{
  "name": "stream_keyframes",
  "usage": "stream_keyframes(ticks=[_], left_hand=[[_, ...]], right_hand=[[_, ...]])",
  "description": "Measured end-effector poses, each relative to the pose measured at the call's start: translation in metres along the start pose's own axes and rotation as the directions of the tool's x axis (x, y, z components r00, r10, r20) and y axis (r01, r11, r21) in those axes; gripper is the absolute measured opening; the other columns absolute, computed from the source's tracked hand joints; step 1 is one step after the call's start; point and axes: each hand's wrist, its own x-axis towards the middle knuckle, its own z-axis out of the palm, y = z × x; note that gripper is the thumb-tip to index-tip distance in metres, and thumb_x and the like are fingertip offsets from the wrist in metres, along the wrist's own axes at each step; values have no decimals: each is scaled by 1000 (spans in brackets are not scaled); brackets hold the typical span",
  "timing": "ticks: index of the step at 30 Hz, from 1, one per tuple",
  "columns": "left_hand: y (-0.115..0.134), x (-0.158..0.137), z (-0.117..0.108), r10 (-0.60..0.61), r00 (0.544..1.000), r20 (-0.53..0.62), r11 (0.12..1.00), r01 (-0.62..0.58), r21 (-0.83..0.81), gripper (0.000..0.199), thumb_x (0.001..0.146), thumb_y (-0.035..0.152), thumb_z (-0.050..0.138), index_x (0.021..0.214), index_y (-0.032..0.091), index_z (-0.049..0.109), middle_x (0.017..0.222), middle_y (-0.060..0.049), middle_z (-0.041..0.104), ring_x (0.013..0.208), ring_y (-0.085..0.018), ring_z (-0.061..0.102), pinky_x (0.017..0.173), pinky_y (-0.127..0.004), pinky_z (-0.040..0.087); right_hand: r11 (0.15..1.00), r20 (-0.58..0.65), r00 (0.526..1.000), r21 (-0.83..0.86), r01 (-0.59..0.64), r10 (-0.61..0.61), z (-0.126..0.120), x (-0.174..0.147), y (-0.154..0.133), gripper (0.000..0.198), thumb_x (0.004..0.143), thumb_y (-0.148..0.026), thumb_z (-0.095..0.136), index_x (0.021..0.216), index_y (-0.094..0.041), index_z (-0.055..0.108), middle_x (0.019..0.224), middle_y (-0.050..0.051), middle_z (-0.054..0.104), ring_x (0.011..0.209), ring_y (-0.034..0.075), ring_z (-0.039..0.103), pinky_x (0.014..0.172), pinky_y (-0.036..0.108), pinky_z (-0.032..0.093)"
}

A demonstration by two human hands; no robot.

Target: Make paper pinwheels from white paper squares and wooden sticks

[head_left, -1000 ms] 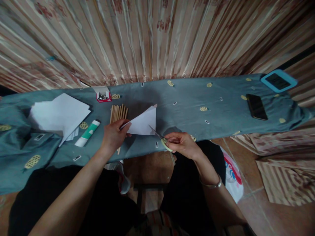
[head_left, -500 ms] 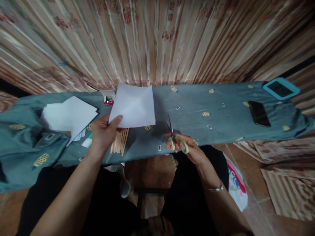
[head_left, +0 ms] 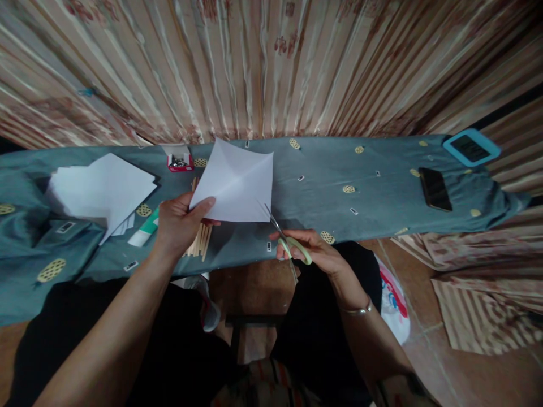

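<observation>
My left hand (head_left: 180,223) pinches the lower left corner of a white sheet of paper (head_left: 240,183), thumb on top. Diagonal creases meet near the middle of the sheet, which is held above the table. My right hand (head_left: 311,249) has its fingers in the pale green handles of a pair of scissors (head_left: 286,234). The slightly parted blades point up and left, at the sheet's lower right corner. Whether they have cut into it I cannot tell. Beneath my left hand lie several thin wooden sticks (head_left: 202,243), partly hidden by the hand and the paper.
More white paper (head_left: 106,189) lies at the left of the cloth-covered table (head_left: 314,209). Near it are a green and white tube (head_left: 145,227) and a small red box (head_left: 180,161) of metal pieces. A phone (head_left: 435,189) and a blue-framed device (head_left: 470,147) lie at the right. Curtains hang behind.
The scissors in my right hand have come up to the paper's lower right corner. The paper has turned slightly in my left hand. The whole view has shifted a little.
</observation>
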Motion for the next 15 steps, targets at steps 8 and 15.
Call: stream_keyframes(ticks=[8,15], left_hand=[[-4,0,2,1,1000,25,1000,-1,9,20,69,29,73,83,15,71,65,3,71,45,-9,62,39,-19,53],[-8,1,2,3,998,59,999,-5,37,14,71,29,71,79,17,71,60,3,69,44,-10,62,36,-19,50]], right_hand=[[999,2,999,-15,-39,39,0,0,1,62,75,-53,75,118,-10,65,80,3,64,75,14,59,70,28,48],[998,5,998,3,-63,63,0,-1,-1,56,76,-48,76,116,-11,66,79,3,64,72,12,59,71,28,50]])
